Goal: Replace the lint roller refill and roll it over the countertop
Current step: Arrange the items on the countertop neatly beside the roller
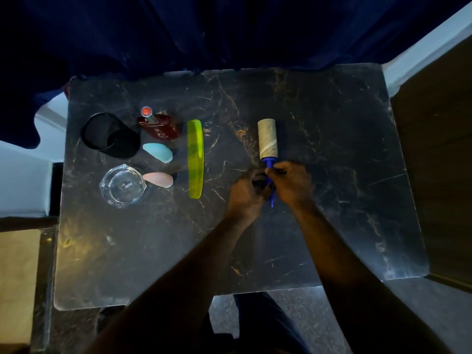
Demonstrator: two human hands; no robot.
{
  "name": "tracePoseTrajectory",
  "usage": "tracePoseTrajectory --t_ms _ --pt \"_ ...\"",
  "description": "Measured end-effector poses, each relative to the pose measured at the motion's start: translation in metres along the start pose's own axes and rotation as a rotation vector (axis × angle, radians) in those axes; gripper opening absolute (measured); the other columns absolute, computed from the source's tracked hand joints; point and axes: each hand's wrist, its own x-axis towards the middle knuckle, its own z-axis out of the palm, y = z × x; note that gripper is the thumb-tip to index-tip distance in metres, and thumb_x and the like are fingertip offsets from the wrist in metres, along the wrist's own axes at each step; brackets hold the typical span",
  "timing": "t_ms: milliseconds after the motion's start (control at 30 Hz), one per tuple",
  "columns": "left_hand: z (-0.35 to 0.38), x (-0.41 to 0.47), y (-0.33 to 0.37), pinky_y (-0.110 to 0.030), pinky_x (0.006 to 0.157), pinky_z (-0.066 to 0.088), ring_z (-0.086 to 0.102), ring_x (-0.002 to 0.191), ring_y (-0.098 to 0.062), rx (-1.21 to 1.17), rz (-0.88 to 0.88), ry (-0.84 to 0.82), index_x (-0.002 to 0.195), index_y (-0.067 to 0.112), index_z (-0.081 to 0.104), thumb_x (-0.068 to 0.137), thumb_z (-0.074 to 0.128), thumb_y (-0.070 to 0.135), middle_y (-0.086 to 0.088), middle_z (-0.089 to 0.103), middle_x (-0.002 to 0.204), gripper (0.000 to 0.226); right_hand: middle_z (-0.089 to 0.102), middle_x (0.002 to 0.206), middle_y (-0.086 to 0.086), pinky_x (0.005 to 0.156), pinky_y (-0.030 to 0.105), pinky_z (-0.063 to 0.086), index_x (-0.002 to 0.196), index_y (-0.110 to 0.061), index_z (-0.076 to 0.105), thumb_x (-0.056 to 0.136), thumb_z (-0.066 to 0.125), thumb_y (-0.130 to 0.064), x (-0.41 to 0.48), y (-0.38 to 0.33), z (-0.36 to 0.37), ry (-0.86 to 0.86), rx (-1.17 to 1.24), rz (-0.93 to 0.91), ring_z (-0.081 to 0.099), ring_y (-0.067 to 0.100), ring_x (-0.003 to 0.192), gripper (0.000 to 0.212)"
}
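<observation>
One knee in dark trousers shows below the near edge at 6 o'clock, and two bare forearms reach over it onto the dark veined tabletop. They meet just right of its middle.

The right hand has its grip curled tight round the blue handle of the one lint roller, close under the roll. The left hand sits touching at its 9 o'clock, with its grip curled round a dark shape next to the handle. Whether it clasps the handle itself I cannot tell. The handle's tail pokes out between the wrists toward 6 o'clock. The one roll, pale and cardboard-coloured, points from the hands toward 12 o'clock. Whether it rests on the surface I cannot tell.

At the hands' 9 o'clock lies one yellow-green comb, lengthwise from 12 to 6, the nearest thing to them yet apart. Farther toward 9 o'clock come two egg-shaped sponges, one pink and one blue, then one glass ashtray just beside the pink one. Toward 10 o'clock sit one black ring-shaped holder and one dark red bottle, with one orange-tipped tube against it.

One dark blue curtain hangs along the far edge at 12 o'clock.
</observation>
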Motion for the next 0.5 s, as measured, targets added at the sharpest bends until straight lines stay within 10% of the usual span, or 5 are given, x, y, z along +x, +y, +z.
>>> tracePoseTrajectory --t_ms 500 --pt "-0.065 -0.031 -0.027 -0.017 0.079 0.055 0.067 0.091 -0.001 -0.031 -0.021 0.330 0.130 0.023 0.067 0.090 0.077 0.008 0.007 0.072 0.109 0.044 0.074 0.073 -0.005 0.063 0.050 0.061 0.073 -0.044 0.070 0.067 0.073 -0.047 -0.009 -0.052 0.078 -0.129 0.362 -0.056 0.073 0.018 0.066 0.007"
